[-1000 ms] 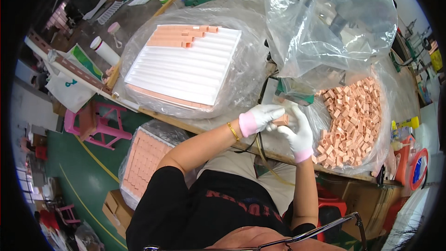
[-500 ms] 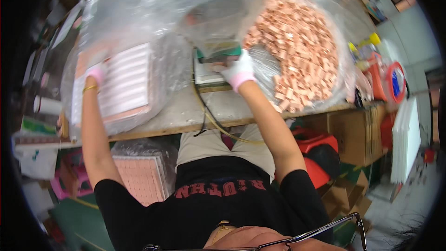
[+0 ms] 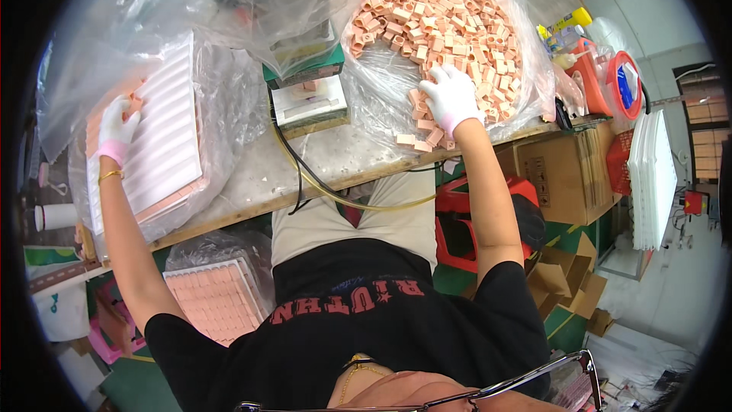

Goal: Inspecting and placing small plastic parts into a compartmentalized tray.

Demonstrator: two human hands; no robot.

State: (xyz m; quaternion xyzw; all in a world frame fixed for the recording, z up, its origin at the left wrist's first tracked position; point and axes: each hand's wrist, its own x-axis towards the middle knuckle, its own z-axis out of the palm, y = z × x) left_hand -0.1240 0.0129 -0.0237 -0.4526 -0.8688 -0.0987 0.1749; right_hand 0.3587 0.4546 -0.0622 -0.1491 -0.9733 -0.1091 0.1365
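My left hand (image 3: 117, 128), in a white glove with a pink cuff, rests fingers down on the far left corner of a white ribbed tray (image 3: 164, 133) that lies inside clear plastic; a few pink blocks sit under the fingers. My right hand (image 3: 450, 95), gloved the same way, is spread palm down on the near edge of a big heap of small pink hollow blocks (image 3: 438, 19) lying on a clear plastic bag. Whether either hand grips a block is hidden by the gloves.
A small green and white machine (image 3: 309, 91) stands between the tray and the heap, under a clear bag, with black and yellow cables (image 3: 320, 187) hanging off the table edge. A filled tray of pink blocks (image 3: 217, 297) sits below the table on the left. Cardboard boxes (image 3: 560, 175) and a red crate (image 3: 476, 217) stand on the right.
My view has swung left to right. Both hands were together at the heap's edge; the left then went out to the tray, and the right has moved from the machine onto the heap.
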